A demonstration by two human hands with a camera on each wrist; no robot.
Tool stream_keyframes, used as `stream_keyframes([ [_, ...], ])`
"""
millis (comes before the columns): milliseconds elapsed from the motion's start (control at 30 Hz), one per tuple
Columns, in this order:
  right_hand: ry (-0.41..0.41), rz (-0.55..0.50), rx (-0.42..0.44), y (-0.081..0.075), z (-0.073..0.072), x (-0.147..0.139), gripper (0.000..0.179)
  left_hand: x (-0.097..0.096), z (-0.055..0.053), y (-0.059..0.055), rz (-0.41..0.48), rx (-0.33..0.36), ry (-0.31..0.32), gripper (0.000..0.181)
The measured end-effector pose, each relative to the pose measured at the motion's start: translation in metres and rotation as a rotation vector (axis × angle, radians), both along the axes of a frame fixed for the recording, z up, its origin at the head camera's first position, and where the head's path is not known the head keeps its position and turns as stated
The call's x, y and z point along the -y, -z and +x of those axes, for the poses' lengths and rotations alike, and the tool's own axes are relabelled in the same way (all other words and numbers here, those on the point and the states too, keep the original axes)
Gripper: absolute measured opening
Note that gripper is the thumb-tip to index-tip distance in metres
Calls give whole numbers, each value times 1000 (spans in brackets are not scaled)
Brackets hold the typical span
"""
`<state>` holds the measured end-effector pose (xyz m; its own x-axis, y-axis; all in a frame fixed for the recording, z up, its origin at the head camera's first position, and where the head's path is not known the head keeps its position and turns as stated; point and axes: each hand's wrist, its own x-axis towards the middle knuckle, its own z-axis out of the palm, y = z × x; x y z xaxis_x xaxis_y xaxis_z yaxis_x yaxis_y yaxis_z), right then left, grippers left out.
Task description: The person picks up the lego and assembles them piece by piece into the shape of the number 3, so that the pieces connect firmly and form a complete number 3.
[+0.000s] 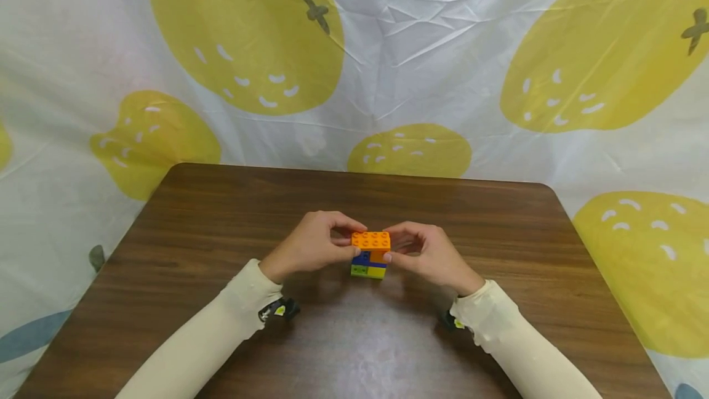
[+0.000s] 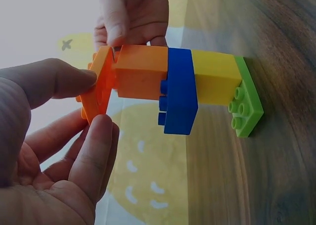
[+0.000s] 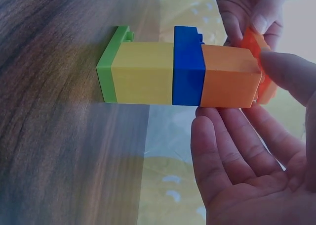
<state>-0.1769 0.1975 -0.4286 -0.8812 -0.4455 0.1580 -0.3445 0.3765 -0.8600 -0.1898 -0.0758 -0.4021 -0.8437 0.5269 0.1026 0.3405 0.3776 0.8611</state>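
A stack of toy building bricks stands upright on the table. Its green base plate (image 2: pixel 253 109) carries a yellow brick (image 3: pixel 143 72), a blue brick (image 2: pixel 180 91) and an orange block (image 3: pixel 229 76). On top, a flat orange brick (image 1: pixel 371 240) with studs overhangs to the left, and a narrow gap shows between it and the block in the left wrist view. My left hand (image 1: pixel 318 242) pinches the overhanging end between thumb and fingers. With thumb and fingers, my right hand (image 1: pixel 434 257) grips the opposite end, beside the orange block.
The brown wood-grain table (image 1: pixel 249 202) reaches back to a white curtain (image 1: pixel 421 66) printed with yellow fruit. Dark wrist devices (image 1: pixel 279 308) sit at both cream sleeves (image 1: pixel 210 331).
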Motion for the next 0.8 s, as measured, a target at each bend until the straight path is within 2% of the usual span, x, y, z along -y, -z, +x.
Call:
stream_keyframes([
  [533,35,-41,-11,3,2,1,32,-4,-3,4,7,-37,27,39],
  [800,45,-66,-42,5,3,3,29,-5,-1,5,10,1,11,38],
])
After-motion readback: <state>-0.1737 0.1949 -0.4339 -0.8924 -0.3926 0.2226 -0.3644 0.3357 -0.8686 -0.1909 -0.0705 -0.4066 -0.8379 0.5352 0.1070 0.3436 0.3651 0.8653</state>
